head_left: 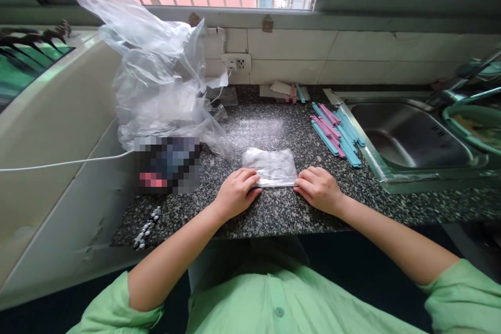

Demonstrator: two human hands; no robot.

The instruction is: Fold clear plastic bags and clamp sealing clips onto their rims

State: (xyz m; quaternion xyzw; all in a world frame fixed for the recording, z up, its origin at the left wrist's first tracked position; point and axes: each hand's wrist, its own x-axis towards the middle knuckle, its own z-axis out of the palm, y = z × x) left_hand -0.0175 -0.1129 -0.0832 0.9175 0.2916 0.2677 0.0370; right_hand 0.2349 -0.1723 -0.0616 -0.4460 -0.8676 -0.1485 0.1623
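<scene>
A small clear plastic bag [271, 166] lies flat and slightly crinkled on the speckled stone counter [258, 222]. My left hand [239, 192] pinches its near left corner, thumb below and fingers on top. At the near right corner, my right hand [319, 189] grips the bag the same way. Between the two hands the bag's near edge runs straight. To the right lies a loose pile of pink and blue sealing clips [337, 133], apart from my right hand.
A large bundle of clear plastic bags [164, 83] stands at the back left. In front of it is a blurred-out dark device [172, 162] with a white cable. A beaded strand [147, 228] lies near the front edge. The steel sink [407, 135] is at right, a wall socket [238, 63] behind.
</scene>
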